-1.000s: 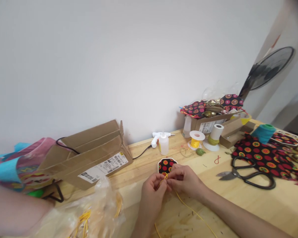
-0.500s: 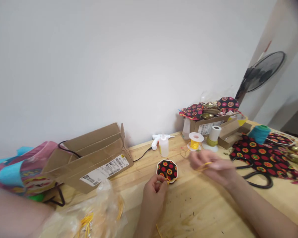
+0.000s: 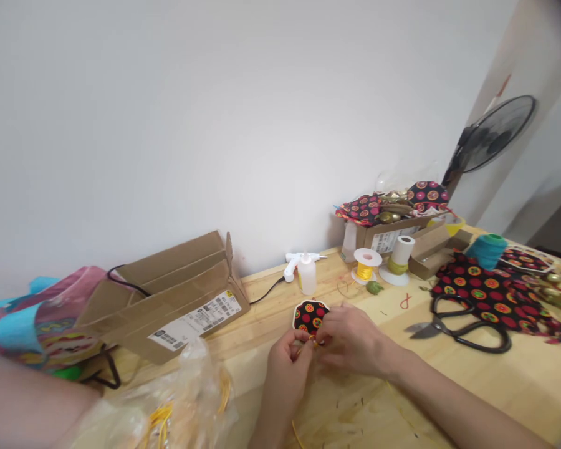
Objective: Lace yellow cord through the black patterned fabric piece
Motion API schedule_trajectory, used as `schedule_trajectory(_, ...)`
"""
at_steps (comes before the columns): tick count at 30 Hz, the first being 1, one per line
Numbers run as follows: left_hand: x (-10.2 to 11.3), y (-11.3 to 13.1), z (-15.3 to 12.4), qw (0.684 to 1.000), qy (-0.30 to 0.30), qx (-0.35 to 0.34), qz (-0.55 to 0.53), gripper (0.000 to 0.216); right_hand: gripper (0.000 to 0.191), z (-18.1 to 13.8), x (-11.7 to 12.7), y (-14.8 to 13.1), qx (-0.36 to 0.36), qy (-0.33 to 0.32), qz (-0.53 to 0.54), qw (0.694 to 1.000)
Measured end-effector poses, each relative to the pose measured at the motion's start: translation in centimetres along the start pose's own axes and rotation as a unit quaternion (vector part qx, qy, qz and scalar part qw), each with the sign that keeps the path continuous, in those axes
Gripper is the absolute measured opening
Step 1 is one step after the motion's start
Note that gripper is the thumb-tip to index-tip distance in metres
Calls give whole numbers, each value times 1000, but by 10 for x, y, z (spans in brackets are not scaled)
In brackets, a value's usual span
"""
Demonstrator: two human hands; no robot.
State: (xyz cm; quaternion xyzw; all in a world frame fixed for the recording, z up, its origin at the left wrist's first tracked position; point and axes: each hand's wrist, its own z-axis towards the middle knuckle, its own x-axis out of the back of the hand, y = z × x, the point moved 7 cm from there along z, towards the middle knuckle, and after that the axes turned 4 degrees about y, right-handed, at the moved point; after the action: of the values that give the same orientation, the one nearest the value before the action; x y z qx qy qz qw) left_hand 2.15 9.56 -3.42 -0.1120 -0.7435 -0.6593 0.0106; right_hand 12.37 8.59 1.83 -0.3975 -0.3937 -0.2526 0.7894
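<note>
In the head view a small eight-sided piece [image 3: 307,317], covered in black fabric with red and yellow motifs and rimmed in white, lies on the table. At its lower edge is a yellow cord [image 3: 313,338]. My left hand [image 3: 287,362] pinches this cord between thumb and forefinger. My right hand [image 3: 353,340] has come in from the right, its fingers closed at the same cord and partly covering the piece. The exact grip of the right fingertips is hidden. A loose end of yellow cord runs down below my left hand.
Black-handled scissors [image 3: 453,327] lie right of my right hand, near patterned fabric [image 3: 486,293]. A plastic bottle [image 3: 307,275], glue gun [image 3: 295,265] and yellow cord spool [image 3: 365,267] stand behind. Left are a cardboard box [image 3: 182,299] and a plastic bag [image 3: 191,386].
My right hand has moved left and down from beside the spools to the cord at my left fingers. The scissors and a small green item now show. My left hand stays nearly in place.
</note>
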Motion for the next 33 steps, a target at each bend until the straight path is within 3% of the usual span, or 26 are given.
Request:
schedule_trajectory(13,4,-5,2,1000,14,15,20,24,4,-3,-5,13,-26,35,-37,998)
schedule_trajectory(21,6,-12,5,998,9,53,-11,27,5,-6,8,32,-84,77,111,987)
schedule_trajectory(28,8,-14,6,998,9,67,-10,27,11,-8,1,52,-186,98,255,944)
schedule_trajectory(33,8,-13,6,999,7,52,-12,24,12,-9,5,56,-219,124,335,908)
